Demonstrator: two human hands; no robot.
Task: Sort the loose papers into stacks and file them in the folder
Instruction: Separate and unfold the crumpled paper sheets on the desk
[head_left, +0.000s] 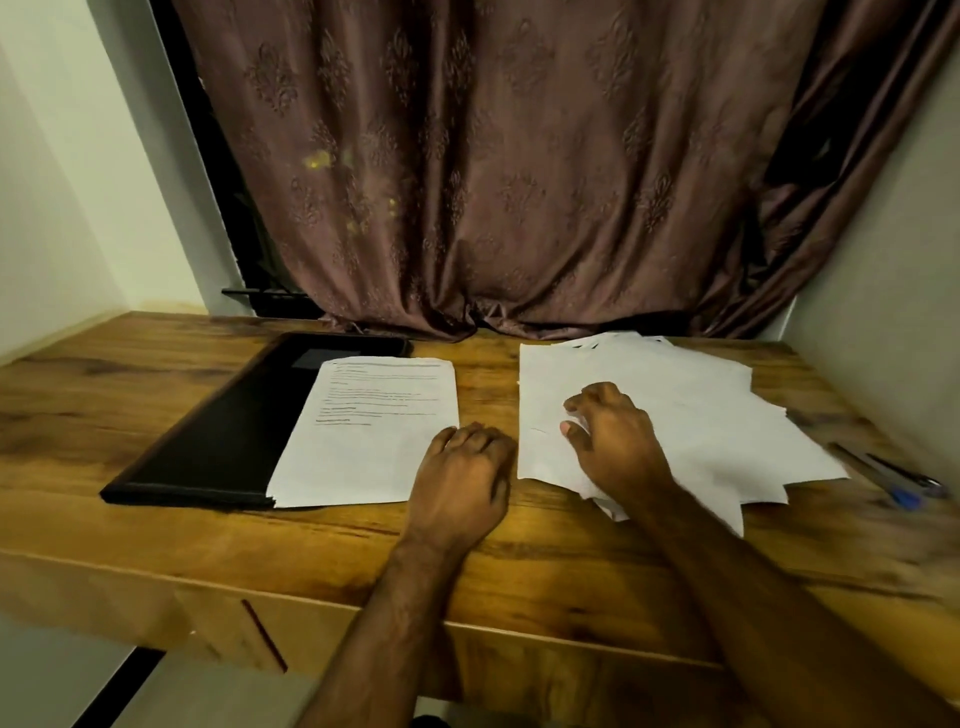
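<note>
A person's two bare hands work over a wooden desk (156, 374) set before a drawn brown curtain (519, 156); the right hand (613, 441) lies on a fanned, untidy pile of loose papers (701, 415), fingers curled onto the top sheet and thumb tip touching the paper, though whether a sheet is actually pinched between them cannot be told; the pile spreads beyond and to the right of that hand, its corners jutting out toward the near edge of the desk. The left hand (460, 480) rests knuckles-up on the bare wood just left of the pile, fingers curled under and holding nothing, its fingertips at the near right corner of a squared stack of printed sheets (363, 441); that stack lies immediately left of and beyond the left hand, overlapping the right side of a flat black folder (218, 431), which lies closed and extends farther left and back toward the curtain. Two pens (893, 480), blurred, one with a blue cap, lie on the wood to the far right of the right hand, just past the pile's edge.
</note>
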